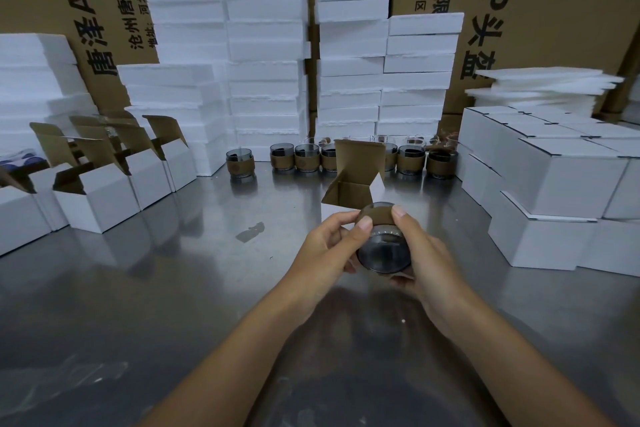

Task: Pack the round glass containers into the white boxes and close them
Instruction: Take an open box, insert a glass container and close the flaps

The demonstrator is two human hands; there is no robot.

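Nearest, head view: gripped by left hand [325, 250] and right hand [422, 253], fingers curled round both sides, one dark glass container [382, 253], tipped, base toward camera. Held over steel table [138, 288], just before open white box [358, 156], perhaps touching it. Farther back, row of containers [308, 158].

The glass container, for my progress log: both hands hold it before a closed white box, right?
No: the head view shows the white box open, lid flap up. The left hand and right hand do hold the glass container before it.
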